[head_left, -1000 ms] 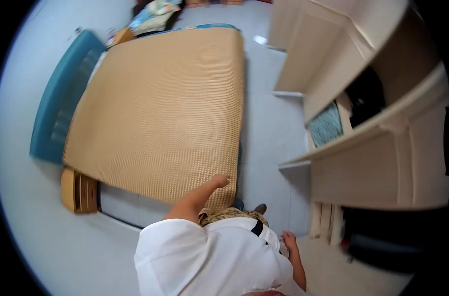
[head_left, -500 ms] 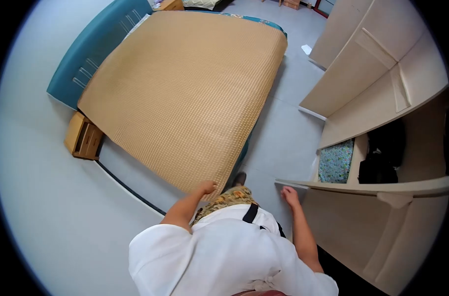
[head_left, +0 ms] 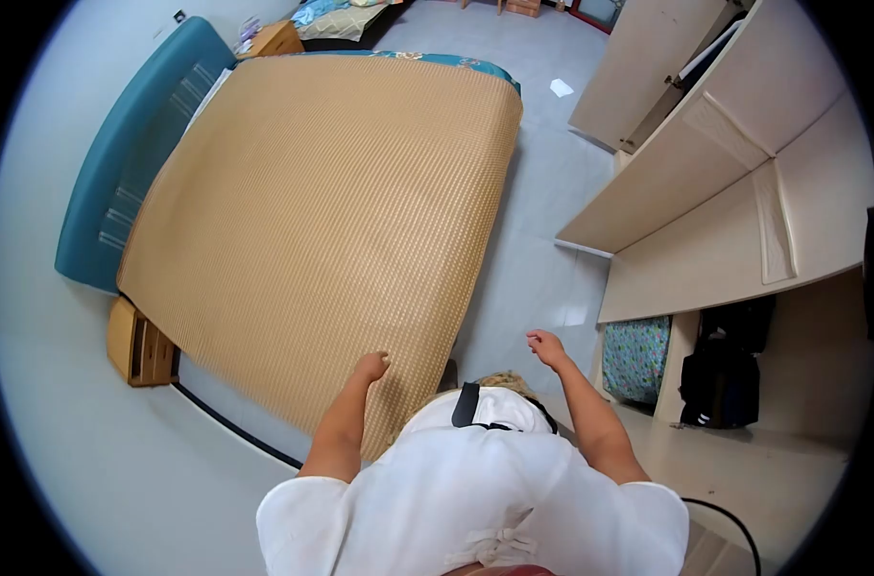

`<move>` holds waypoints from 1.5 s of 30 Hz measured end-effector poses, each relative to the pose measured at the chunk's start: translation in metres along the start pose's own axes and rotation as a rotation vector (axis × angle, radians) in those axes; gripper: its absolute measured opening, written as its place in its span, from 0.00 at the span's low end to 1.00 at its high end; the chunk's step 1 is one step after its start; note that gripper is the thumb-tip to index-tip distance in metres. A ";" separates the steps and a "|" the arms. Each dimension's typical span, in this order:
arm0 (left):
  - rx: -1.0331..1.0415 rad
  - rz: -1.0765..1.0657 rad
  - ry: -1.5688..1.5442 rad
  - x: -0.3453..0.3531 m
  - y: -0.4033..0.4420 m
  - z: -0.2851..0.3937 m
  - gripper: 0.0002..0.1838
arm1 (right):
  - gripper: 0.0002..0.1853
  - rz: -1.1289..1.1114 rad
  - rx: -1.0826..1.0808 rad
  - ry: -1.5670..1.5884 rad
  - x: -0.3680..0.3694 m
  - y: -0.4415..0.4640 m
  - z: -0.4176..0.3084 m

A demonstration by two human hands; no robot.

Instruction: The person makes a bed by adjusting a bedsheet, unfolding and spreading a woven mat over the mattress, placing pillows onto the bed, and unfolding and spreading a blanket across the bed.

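Note:
My left hand (head_left: 371,366) hangs over the near corner of a bed covered with a tan woven mat (head_left: 322,211). Its fingers are curled, no object shows in them, and I cannot tell whether it touches the mat. To the right, over the grey floor between the bed and a wardrobe, my right hand (head_left: 546,348) is held in the air with loosely bent fingers apart and nothing in it. The open wardrobe (head_left: 691,230) stands closest to that hand. Inside it lie a patterned folded cloth (head_left: 636,358) and a dark bag (head_left: 721,384).
A teal headboard (head_left: 139,163) rises at the bed's left end. Wooden nightstands stand at the near left (head_left: 141,344) and far side (head_left: 272,40). Open wardrobe doors (head_left: 682,144) jut out on the right. A white piece (head_left: 561,87) lies on the grey floor (head_left: 528,206).
My body has moved forward along the bed, and the view has shifted. My left hand is now farther over the mat. My right hand has moved away from the wardrobe door edge.

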State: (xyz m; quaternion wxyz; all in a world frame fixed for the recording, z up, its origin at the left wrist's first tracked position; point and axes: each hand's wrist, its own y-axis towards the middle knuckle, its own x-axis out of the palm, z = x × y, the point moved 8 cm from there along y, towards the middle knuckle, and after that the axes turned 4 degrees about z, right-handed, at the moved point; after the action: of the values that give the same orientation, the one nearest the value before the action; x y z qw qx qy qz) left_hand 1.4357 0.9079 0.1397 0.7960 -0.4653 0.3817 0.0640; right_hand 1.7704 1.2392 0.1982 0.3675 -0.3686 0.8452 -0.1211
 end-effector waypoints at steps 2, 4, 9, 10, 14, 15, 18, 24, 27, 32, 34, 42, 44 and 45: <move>0.012 0.051 -0.069 -0.032 0.039 0.033 0.22 | 0.15 -0.046 0.011 -0.020 -0.017 0.024 0.005; 0.025 0.078 -0.094 -0.069 0.064 0.078 0.22 | 0.15 -0.092 0.051 -0.062 -0.039 0.050 0.016; 0.053 0.085 -0.182 -0.108 0.126 0.158 0.22 | 0.15 -0.172 0.135 -0.110 -0.100 0.143 0.043; 0.039 0.066 -0.144 -0.108 0.138 0.167 0.22 | 0.15 -0.156 0.103 -0.118 -0.115 0.167 0.039; -0.043 -0.062 -0.017 -0.106 0.178 0.197 0.22 | 0.15 -0.106 0.022 -0.098 -0.187 0.251 0.008; -0.070 -0.087 0.014 -0.112 0.195 0.209 0.22 | 0.15 -0.092 -0.004 -0.074 -0.208 0.283 -0.011; -0.143 -0.078 -0.082 -0.128 0.226 0.250 0.22 | 0.14 -0.058 -0.054 -0.006 -0.256 0.350 -0.046; -0.010 0.001 -0.257 -0.167 0.287 0.333 0.23 | 0.15 -0.124 0.027 0.106 -0.293 0.470 -0.101; -0.018 -0.034 -0.235 -0.183 0.333 0.351 0.23 | 0.15 -0.176 0.025 0.105 -0.298 0.528 -0.137; -0.179 -0.121 -0.044 -0.208 0.424 0.333 0.24 | 0.13 -0.217 -0.072 -0.076 -0.307 0.613 -0.181; -0.209 -0.184 -0.030 -0.253 0.450 0.346 0.24 | 0.13 -0.236 -0.121 -0.148 -0.315 0.650 -0.190; -0.151 0.040 -0.097 -0.444 0.602 0.448 0.23 | 0.14 -0.237 -0.074 -0.156 -0.377 0.758 -0.226; -0.104 0.112 -0.145 -0.482 0.634 0.486 0.23 | 0.14 -0.255 -0.099 -0.111 -0.388 0.792 -0.227; -0.072 0.149 -0.174 -0.497 0.651 0.504 0.23 | 0.14 -0.286 -0.063 -0.122 -0.393 0.812 -0.225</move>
State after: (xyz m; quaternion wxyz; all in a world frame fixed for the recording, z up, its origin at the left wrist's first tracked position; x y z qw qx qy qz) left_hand 1.0665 1.7954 0.1593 0.8022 -0.4565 0.3419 0.1767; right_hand 1.3569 2.0714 0.1781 0.3854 -0.5033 0.7635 -0.1233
